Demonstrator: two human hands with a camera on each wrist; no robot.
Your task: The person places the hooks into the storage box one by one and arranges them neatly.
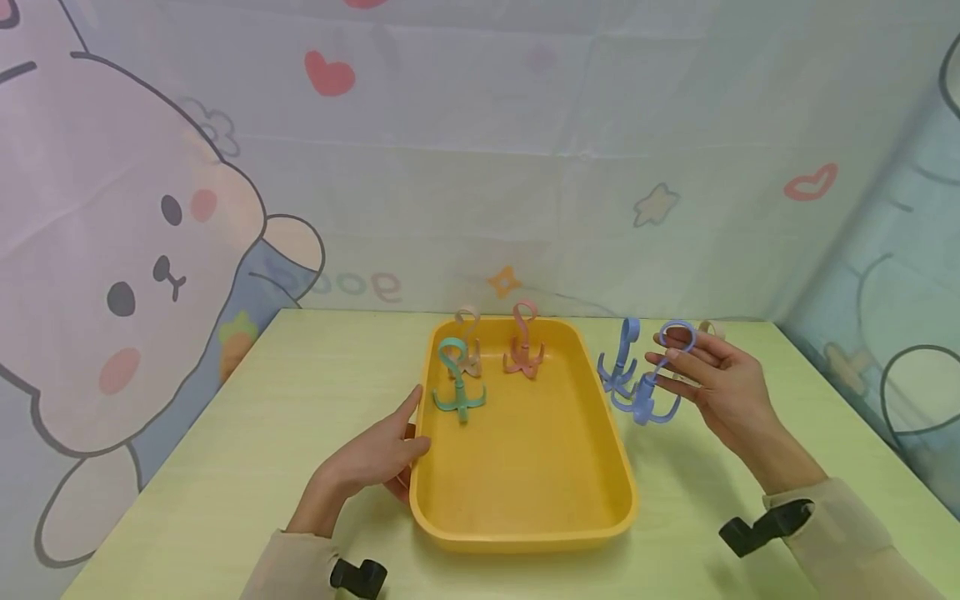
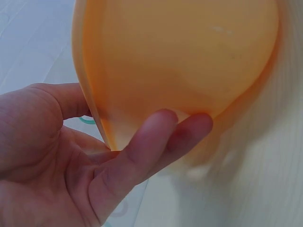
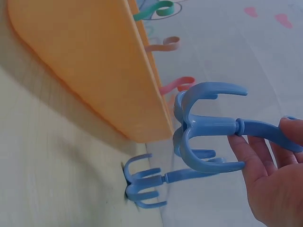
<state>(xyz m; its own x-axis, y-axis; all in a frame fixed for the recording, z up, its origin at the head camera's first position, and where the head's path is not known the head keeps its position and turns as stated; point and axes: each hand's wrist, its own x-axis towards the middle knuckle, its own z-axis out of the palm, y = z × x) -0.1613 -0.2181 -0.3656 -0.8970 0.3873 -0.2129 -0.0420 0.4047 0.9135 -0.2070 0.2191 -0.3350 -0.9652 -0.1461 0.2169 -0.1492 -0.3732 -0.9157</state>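
Observation:
My left hand [image 1: 382, 450] grips the left wall of a yellow tray [image 1: 525, 542], thumb over the rim and other fingers along the outside. In the left wrist view, two fingertips [image 2: 199, 127] lie against the tray's outer wall [image 2: 189, 56]. To the right of the tray, my right hand [image 1: 720, 383] pinches the curved top of a blue multi-prong hanging hook [image 1: 643, 400], its prongs pointing down. Behind it another blue hook [image 1: 617, 371] stands on the table. Inside the tray stand a green hook [image 1: 460, 396], a pink hook [image 1: 523, 354] and a beige hook [image 1: 471, 362].
A beige loop [image 1: 708, 328] shows behind my right hand, its lower part hidden. The pale table [image 1: 337, 367] ends at a cartoon-printed cloth backdrop [image 1: 480, 208], which also covers the right side.

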